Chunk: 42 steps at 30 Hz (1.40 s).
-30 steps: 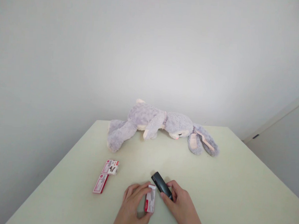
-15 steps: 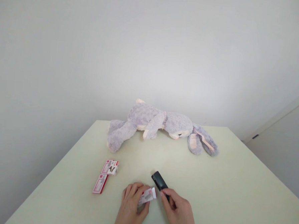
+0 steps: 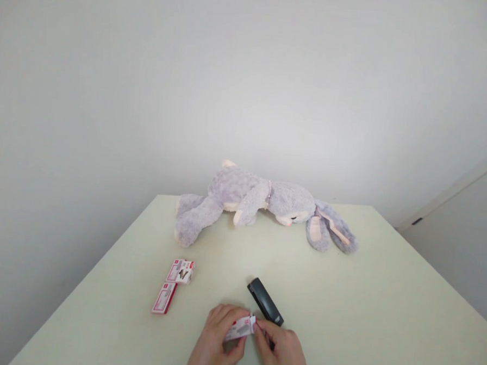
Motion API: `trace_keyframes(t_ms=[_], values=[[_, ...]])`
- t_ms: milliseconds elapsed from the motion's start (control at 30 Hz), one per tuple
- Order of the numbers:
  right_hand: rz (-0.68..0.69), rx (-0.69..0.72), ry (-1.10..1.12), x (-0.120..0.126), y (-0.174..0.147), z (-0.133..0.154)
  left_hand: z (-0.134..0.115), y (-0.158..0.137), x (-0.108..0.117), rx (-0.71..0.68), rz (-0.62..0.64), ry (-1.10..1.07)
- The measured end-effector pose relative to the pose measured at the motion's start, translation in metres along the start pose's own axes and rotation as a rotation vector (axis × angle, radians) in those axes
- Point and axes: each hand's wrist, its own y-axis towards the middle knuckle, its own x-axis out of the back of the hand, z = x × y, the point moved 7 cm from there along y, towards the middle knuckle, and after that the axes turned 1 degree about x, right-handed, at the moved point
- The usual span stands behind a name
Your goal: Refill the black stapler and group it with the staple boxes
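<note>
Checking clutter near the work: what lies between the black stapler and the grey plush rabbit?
Nothing: in the head view the pale green table is bare between the black stapler and the grey plush rabbit.

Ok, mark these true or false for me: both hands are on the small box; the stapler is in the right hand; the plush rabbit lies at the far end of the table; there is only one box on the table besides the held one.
1. Both hands are on the small box. True: the left hand and right hand both grip the small red-and-white box.
2. The stapler is in the right hand. False: the black stapler lies on the table, beside that hand.
3. The plush rabbit lies at the far end. True: the plush rabbit lies on its side there.
4. Only one other box. False: two boxes lie to the left.
</note>
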Motion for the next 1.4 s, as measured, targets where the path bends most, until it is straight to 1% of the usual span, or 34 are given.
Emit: trace_keyframes(t_ms=[133,267,400,567,667,800,900,1067,1167,1233,1300,1333,1400], values=[[0.026,-0.004,0.015,-0.004,0.001,0.002,0.001,-0.002,-0.006,0.033,0.018,-0.117],[0.019,-0.030,0.034,0.000,0.000,0.003,0.001,-0.003,-0.009,0.055,0.052,-0.179],[0.020,-0.051,0.057,0.002,0.000,0.005,0.003,-0.005,-0.009,0.040,0.037,-0.188],[0.038,-0.067,0.074,-0.003,0.000,0.005,0.005,-0.008,-0.008,-0.005,0.040,-0.177],[0.038,-0.076,0.061,-0.005,0.000,0.004,0.005,-0.008,-0.008,-0.005,0.059,-0.167],[0.030,-0.089,0.067,-0.004,0.001,0.005,0.007,-0.010,-0.007,0.002,0.043,-0.162],[0.049,-0.072,0.053,-0.003,0.002,0.008,0.007,-0.009,-0.006,0.005,0.029,-0.162],[0.098,-0.003,-0.012,-0.005,0.000,0.020,0.004,-0.007,-0.010,0.025,0.037,-0.161],[0.165,0.042,0.010,-0.009,-0.002,0.027,0.007,-0.007,-0.012,0.039,0.024,-0.103],[0.219,0.050,0.033,-0.011,-0.004,0.029,0.012,-0.007,-0.007,0.037,-0.014,-0.009],[0.236,0.029,0.043,-0.008,-0.005,0.026,0.022,-0.007,0.006,0.065,-0.076,0.123],[0.223,0.013,0.042,-0.004,-0.006,0.023,0.029,-0.007,0.014,0.105,-0.116,0.192],[0.169,-0.014,0.039,0.009,-0.006,0.016,0.044,-0.009,0.032,0.226,-0.210,0.312]])
